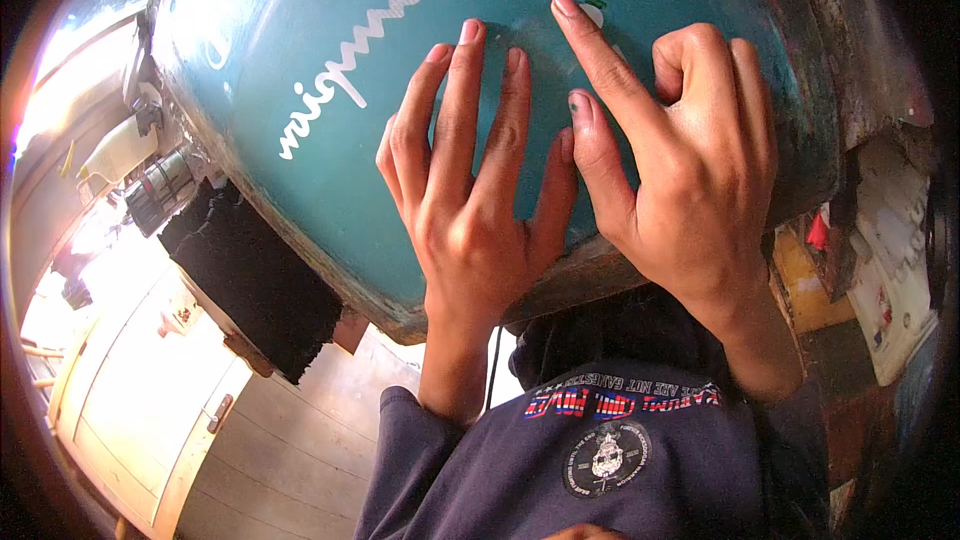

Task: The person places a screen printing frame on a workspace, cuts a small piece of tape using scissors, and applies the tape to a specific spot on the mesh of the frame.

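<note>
A glossy teal panel (345,200) with rounded corners and a worn rim lies in front of me, bearing white brush-style lettering (350,65). My left hand (465,170) rests its spread fingers on the teal surface, right of the lettering, with nothing in it. Beside it, my right hand (690,160) stretches out its index finger and thumb while its other fingers bend. That index fingertip is next to a small white and green spot (594,13), perhaps a sticker; whether it touches the panel I cannot tell. A dark mark shows on the right thumb's tip.
Left of the panel hangs a ragged black sheet (255,275), with a clear jar-like container (160,190) above it. A pale wooden door or cabinet (150,390) stands at lower left. Stained boards and a red scrap (819,231) are at the right.
</note>
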Demonstrator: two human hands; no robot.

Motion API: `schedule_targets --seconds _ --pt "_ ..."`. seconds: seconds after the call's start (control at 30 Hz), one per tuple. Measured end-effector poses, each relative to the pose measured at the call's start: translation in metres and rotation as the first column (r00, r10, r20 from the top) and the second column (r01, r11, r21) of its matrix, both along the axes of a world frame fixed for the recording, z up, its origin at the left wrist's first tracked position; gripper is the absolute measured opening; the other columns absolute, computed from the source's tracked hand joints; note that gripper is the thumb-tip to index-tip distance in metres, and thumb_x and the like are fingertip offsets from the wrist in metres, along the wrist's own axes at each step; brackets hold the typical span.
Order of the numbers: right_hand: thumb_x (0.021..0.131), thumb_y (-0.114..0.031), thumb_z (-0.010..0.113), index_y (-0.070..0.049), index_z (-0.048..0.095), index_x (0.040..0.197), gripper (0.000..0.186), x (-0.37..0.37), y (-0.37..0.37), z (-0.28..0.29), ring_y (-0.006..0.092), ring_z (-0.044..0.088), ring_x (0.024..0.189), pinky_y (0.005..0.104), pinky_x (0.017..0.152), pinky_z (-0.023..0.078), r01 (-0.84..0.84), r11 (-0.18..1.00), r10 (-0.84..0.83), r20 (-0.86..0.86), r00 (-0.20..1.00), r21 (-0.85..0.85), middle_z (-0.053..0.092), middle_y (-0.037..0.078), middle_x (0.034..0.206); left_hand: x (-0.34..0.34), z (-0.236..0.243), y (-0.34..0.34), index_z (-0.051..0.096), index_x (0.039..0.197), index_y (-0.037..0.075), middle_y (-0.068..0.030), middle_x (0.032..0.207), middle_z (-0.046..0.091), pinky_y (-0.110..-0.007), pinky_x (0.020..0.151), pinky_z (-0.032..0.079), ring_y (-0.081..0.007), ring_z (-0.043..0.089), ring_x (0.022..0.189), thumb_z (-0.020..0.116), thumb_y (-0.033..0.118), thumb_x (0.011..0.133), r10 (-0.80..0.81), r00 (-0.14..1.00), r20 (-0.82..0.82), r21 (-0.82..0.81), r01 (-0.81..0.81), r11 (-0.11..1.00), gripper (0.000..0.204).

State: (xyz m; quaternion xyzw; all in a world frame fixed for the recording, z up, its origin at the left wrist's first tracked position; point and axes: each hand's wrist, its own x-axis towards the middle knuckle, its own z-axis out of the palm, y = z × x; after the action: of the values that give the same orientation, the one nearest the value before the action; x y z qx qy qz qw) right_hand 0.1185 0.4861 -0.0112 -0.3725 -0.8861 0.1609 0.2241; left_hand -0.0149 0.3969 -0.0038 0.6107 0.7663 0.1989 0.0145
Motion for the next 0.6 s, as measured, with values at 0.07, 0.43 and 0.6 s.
schedule_targets --seconds 0.07,0.43,0.6 --pt "0.084 -0.019 0.064 -0.019 0.067 0.127 0.044 0.002 0.0 0.0 0.0222 0.041 0.071 0.0341 0.065 0.037 -0.001 1.0 0.001 -0.011 1.0 0.003 0.04 0.006 0.08 0.0 -0.001 0.0 0.068 0.124 0.009 -0.0131 0.137 0.058 -0.042 0.107 0.039 -0.0323 0.053 0.126 0.071 0.009 0.077 -0.007 1.0 -0.017 0.03 0.007 1.0 0.047" --pt "0.078 -0.014 0.068 -0.014 0.073 0.117 0.039 0.014 0.004 0.005 0.0218 0.044 0.07 0.0334 0.063 0.04 -0.072 0.997 0.071 -0.08 0.994 -0.003 0.044 0.006 0.08 0.001 -0.001 0.001 0.069 0.122 0.006 -0.0151 0.133 0.06 -0.041 0.105 0.041 -0.0328 0.055 0.124 0.071 0.011 0.079 0.001 0.999 -0.043 0.051 0.001 0.999 0.043" --pt "0.077 -0.014 0.068 -0.014 0.073 0.116 0.039 0.017 0.006 0.007 0.0216 0.044 0.071 0.0334 0.063 0.04 -0.097 0.995 0.097 -0.071 0.993 0.003 0.045 0.006 0.08 0.0 -0.002 0.001 0.068 0.123 0.006 -0.0157 0.134 0.06 -0.041 0.104 0.042 -0.0335 0.055 0.123 0.072 0.011 0.079 -0.006 0.999 -0.046 0.065 0.009 0.998 0.044"
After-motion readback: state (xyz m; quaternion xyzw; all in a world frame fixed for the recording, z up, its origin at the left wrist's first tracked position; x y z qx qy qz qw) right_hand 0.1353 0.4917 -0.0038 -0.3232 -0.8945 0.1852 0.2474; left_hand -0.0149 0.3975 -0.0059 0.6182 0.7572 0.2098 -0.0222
